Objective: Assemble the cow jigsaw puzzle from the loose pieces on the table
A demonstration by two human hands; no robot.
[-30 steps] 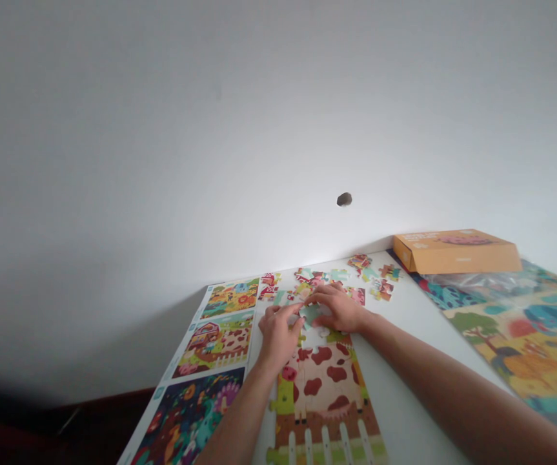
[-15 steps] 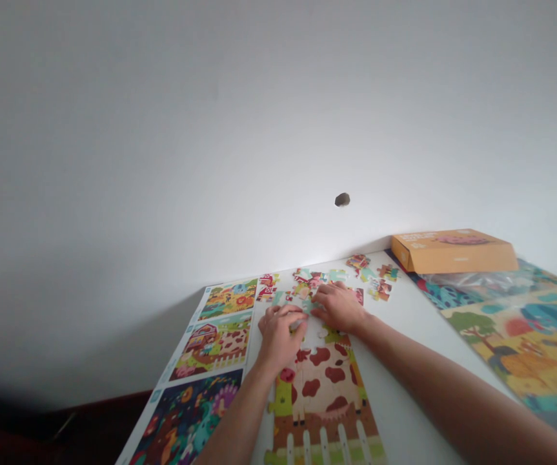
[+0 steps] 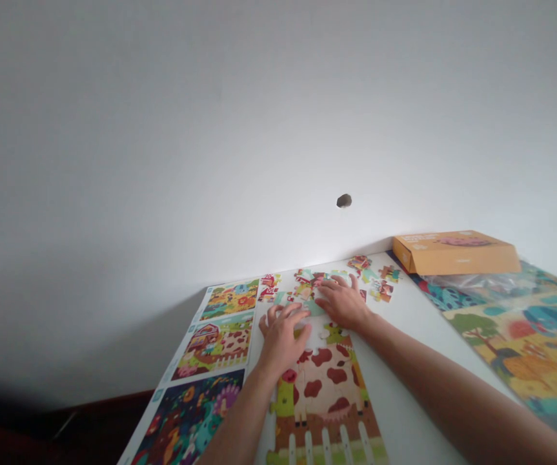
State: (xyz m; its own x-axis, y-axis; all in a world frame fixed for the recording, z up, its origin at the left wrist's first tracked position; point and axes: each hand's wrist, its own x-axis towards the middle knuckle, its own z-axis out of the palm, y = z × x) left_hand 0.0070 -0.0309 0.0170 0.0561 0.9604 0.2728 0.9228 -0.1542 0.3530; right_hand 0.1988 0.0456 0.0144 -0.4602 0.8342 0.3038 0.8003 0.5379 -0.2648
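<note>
A partly built cow puzzle lies on the white table in front of me. My left hand rests at its upper left edge, fingers stretched flat over the pieces. My right hand lies just beyond the puzzle's top, fingers spread among the loose puzzle pieces near the wall. A pale green piece shows between the two hands, touched by the fingertips. Neither hand grips anything that I can see.
A sheet of printed reference pictures lies along the table's left edge. An orange puzzle box stands at the back right, on a large finished colourful puzzle. A white wall with a dark spot rises behind.
My right hand has slid forward toward the loose pieces and spread its fingers. My left hand's fingers have flattened out from a curled pinch.
</note>
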